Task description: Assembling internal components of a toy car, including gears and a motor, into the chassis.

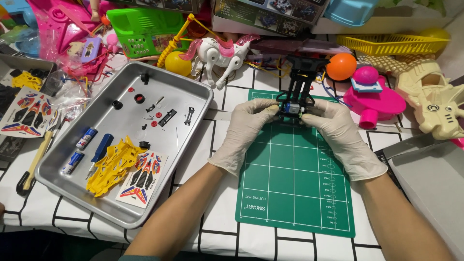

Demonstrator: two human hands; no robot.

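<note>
Both gloved hands meet over the far end of a green cutting mat (295, 183) that lies on a worktop (212, 159) covered in a white cloth with a black grid. The left hand (246, 128) and the right hand (338, 133) each have their grip closed on the near end of a small black toy car frame (297, 94), fingers pinching it from either side, with a small silver and blue motor (290, 108) seated between the fingertips. The frame stands on the mat and stretches away from the person toward the back of the worktop. To the left sits a metal tray (193, 89) holding a yellow car body shell (116, 164), a sticker sheet (144, 179), a blue screwdriver (99, 152), two batteries (79, 150) and several small black and red parts. Behind the mat lie a white toy horse with a pink mane (222, 53), an orange ball (341, 66) just beside the frame's far end, a pink toy (372, 99) and a yellow basket (391, 43). A grey box (430, 179) sits at the right edge.
</note>
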